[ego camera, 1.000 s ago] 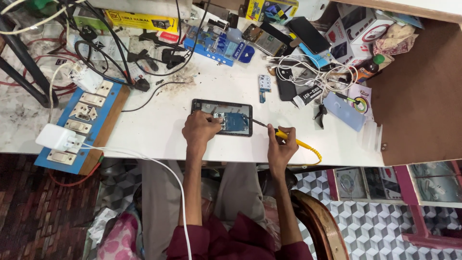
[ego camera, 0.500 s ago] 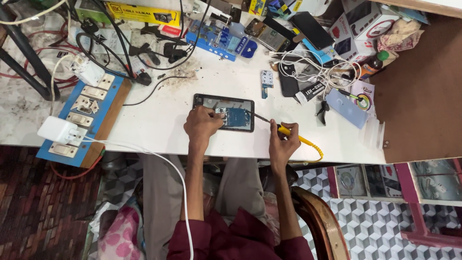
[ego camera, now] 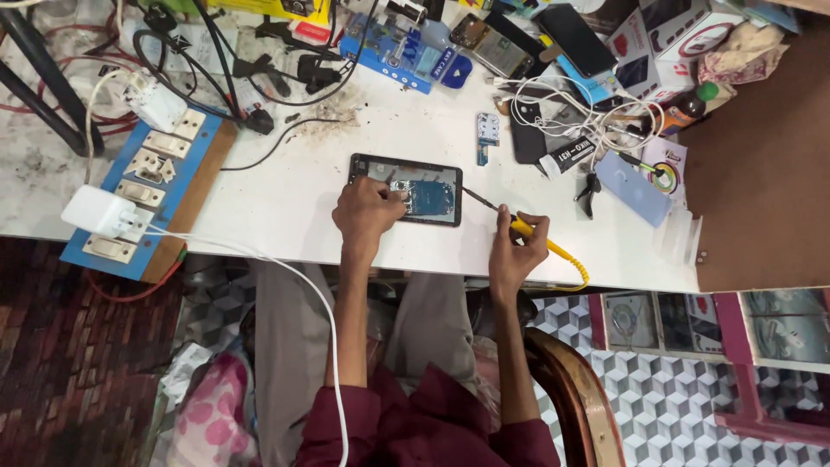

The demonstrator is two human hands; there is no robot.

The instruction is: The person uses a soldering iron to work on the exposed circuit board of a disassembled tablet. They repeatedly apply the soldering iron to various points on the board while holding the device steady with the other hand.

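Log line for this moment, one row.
left hand on opened phone | right hand holds yellow soldering iron | tip beside phone edge

opened tablet (ego camera: pixel 406 188) on table (ego camera: pixel 294 207), switchboard (ego camera: pixel 143 195) left

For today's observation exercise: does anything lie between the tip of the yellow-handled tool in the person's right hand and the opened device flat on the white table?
Nothing visible does. The right hand holds the yellow-handled tool, whose dark tip reaches the right edge of the opened device over bare white table. The left hand rests on the device's left part, clear of the tip.
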